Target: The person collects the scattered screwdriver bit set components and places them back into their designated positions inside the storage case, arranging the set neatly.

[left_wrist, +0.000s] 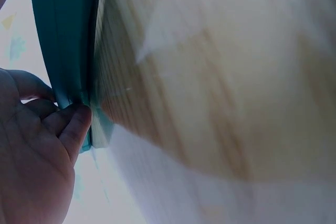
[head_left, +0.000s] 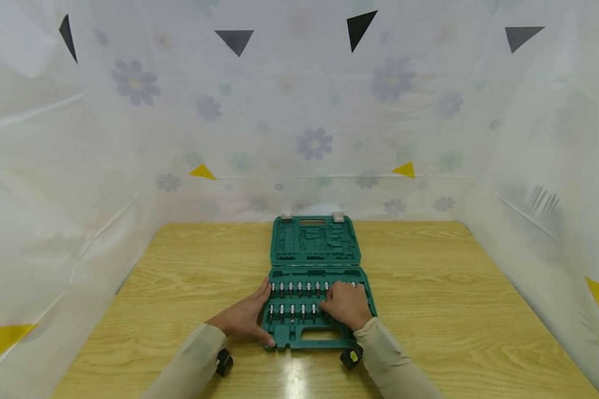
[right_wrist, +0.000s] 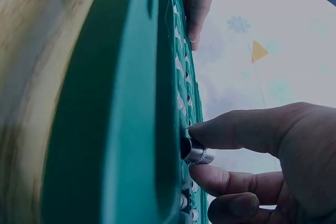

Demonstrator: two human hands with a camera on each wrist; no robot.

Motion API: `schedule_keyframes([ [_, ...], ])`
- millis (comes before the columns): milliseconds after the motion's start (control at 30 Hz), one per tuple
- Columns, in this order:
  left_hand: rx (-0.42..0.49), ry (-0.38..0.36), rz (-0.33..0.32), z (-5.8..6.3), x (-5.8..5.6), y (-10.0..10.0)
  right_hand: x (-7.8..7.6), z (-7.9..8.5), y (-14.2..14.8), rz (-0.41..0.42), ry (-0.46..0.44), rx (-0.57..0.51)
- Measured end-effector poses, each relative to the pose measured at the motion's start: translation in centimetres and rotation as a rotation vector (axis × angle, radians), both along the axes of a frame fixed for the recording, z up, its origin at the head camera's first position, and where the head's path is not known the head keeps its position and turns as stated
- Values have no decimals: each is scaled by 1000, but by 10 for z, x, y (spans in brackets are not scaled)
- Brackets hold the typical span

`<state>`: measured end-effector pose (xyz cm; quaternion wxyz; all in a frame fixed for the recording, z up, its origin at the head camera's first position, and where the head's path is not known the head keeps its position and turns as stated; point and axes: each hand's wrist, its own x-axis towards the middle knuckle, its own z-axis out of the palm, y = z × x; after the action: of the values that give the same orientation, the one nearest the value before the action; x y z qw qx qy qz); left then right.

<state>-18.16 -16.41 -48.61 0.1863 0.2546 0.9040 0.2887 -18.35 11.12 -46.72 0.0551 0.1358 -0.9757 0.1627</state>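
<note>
A green socket-set case [head_left: 315, 336] lies unfolded on the table, its lid [head_left: 315, 239] laid back behind the base. Two rows of silver bit sockets [head_left: 299, 288] stand in the base. My left hand [head_left: 244, 316] holds the base's left side, thumb at the front corner and fingers farther back; bent fingertips touch the outer wall in the left wrist view. Over the right part of the rows is my right hand [head_left: 346, 303]. Its thumb and index finger pinch a bit socket [right_wrist: 198, 151] with a knurled band, close over the case; the hand hides several slots.
The wood-grain table [head_left: 429, 288] spreads out on both sides of the case. Metal latches [head_left: 338, 216] sit on the lid's far edge. White flowered sheeting [head_left: 314, 100] encloses the back and sides, with black and yellow triangles on it. Each wrist carries a small black camera [head_left: 224, 362].
</note>
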Motion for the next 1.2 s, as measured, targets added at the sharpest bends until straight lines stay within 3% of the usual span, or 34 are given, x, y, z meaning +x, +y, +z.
schedule_keyframes([
  [333,6,-3,-4,2,0,-1,0,0,3,11,27,-37],
  [700,-5,0,-7,1,0,-1,-5,-4,10,97,109,-119],
  [900,-2,-5,4,2,0,0,-9,2,14,131,41,-139],
  [1200,-9,1,0,2,0,0,-20,7,17,196,-155,-238],
])
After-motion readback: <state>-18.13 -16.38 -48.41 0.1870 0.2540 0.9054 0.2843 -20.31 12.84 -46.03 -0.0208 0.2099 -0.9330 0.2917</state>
